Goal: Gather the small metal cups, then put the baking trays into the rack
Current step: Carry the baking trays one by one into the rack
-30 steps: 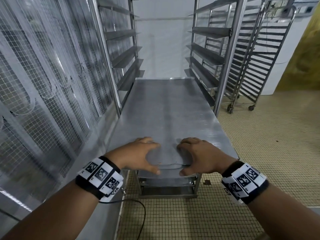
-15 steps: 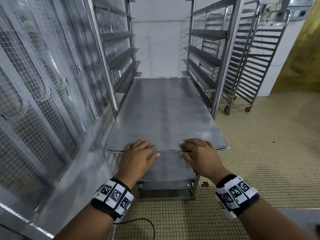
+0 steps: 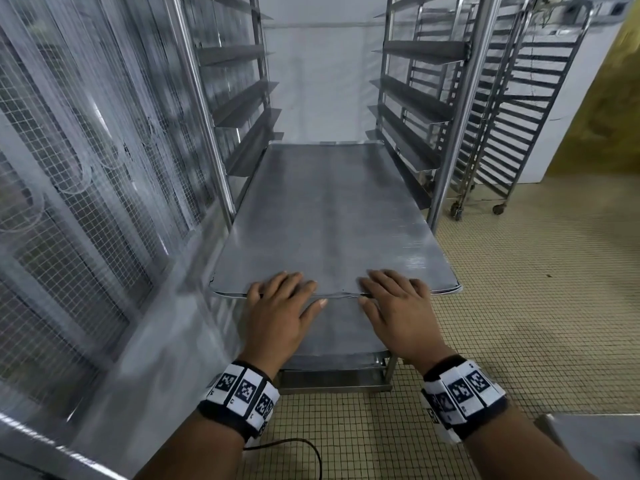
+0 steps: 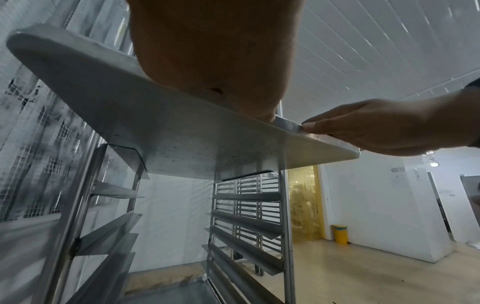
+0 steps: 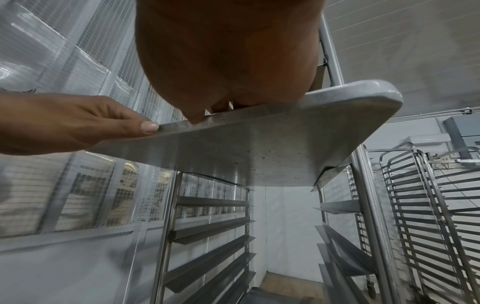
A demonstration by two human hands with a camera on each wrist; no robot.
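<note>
A large flat metal baking tray [image 3: 329, 209] rests on the side runners of the steel rack [image 3: 460, 98], with its near end sticking out toward me. My left hand [image 3: 280, 306] lies on the tray's near edge, fingers straight on top and thumb against the rim. My right hand [image 3: 398, 299] presses the same edge, to the right, in the same way. The wrist views show the tray's underside [image 4: 182, 133] [image 5: 259, 148] sitting on the runners. A lower tray [image 3: 332, 334] lies in the rack beneath. No small metal cups are in view.
A wire-mesh wall [image 3: 69, 168] runs close along the left. A second wheeled rack [image 3: 502, 133] stands behind on the right. A black cable [image 3: 304, 445] lies on the tiled floor, and a metal surface's corner [image 3: 595, 441] shows at bottom right. A yellow bin [image 4: 340, 234] stands far off.
The tray has slid deeper into the rack. Both hands went from gripping its near edge with thumbs under it to lying flat on it with straight fingers.
</note>
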